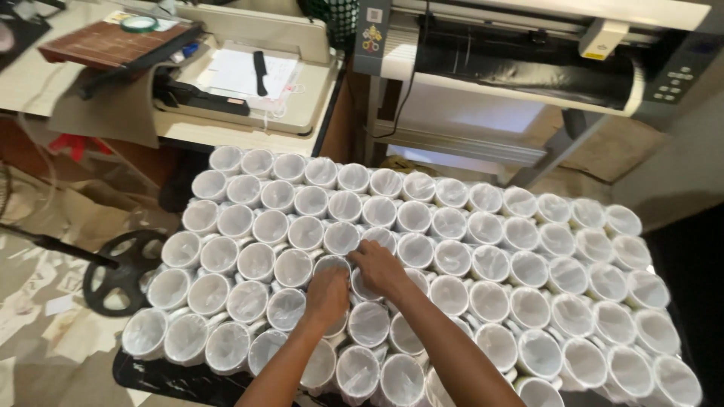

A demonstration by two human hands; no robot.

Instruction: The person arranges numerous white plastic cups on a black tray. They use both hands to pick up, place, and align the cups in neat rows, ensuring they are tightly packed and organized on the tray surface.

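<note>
Several rows of white mugs wrapped in clear plastic (483, 264) stand upright and packed close together on a dark surface. My left hand (327, 295) and my right hand (381, 269) meet near the middle of the block. Both are curled over the rim of one wrapped mug (333, 263), fingers touching its plastic. Whether either hand fully grips it cannot be told. The mugs under my palms and forearms are hidden.
A large black and grey cutting plotter (528, 53) on a stand is behind the mugs. To the back left, a beige desk (226, 132) holds a press-like machine (249, 75) with paper and a red board. A black wheel base (121, 271) lies on the littered floor at left.
</note>
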